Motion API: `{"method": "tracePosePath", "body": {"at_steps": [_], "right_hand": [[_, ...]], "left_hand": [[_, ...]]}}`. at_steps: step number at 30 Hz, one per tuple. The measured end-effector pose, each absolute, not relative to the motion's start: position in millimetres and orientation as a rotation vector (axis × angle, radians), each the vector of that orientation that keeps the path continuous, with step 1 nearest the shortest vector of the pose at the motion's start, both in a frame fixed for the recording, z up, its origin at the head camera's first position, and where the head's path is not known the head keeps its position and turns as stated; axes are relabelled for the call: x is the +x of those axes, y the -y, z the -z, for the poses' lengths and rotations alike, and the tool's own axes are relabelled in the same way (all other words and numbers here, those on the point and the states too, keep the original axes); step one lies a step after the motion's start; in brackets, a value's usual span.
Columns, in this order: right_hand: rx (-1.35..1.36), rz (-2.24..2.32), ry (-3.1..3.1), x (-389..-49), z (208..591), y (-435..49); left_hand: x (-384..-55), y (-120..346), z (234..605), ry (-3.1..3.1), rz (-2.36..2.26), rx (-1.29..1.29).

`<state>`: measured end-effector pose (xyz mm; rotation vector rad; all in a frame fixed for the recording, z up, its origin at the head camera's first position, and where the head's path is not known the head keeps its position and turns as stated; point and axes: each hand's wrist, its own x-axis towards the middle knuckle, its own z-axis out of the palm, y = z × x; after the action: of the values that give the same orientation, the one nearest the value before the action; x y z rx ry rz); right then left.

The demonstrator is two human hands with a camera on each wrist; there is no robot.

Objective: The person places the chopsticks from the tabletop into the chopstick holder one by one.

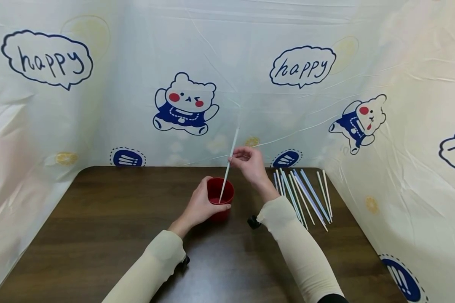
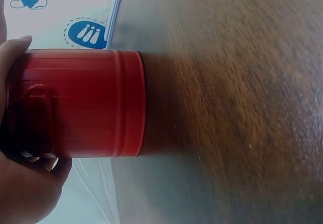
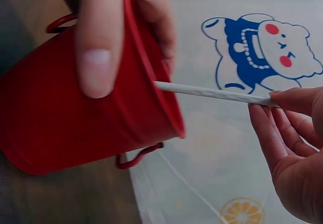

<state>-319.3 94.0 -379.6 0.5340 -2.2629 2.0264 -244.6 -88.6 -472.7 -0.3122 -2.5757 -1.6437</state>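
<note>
A red bucket (image 1: 220, 216) with small loop handles stands upright on the brown table. My left hand (image 1: 200, 205) grips it near the rim, with the thumb on the outer wall. A thin white straw (image 1: 233, 146) leans up out of the bucket, its lower end inside. My right hand (image 1: 252, 167) pinches this straw partway up between thumb and fingertips. In the right wrist view the straw (image 3: 212, 92) crosses the bucket's rim (image 3: 144, 57). The left wrist view shows the bucket's base (image 2: 132, 103) close to the tabletop.
Several pastel straws (image 1: 302, 195) in white, blue, green and purple lie loosely side by side on the table's right side. A pale printed sheet (image 1: 242, 75) hangs behind the table (image 1: 98, 227) and along both sides.
</note>
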Motion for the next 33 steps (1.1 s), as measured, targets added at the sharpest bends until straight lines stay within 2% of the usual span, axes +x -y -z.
{"method": "tracePosePath", "body": {"at_steps": [33], "right_hand": [[0.62, -1.809, 2.494, -325.3, 425.0, -94.9]], "left_hand": [[-246.3, 85.3, 472.2, 2.553, 1.683, -0.398]]}}
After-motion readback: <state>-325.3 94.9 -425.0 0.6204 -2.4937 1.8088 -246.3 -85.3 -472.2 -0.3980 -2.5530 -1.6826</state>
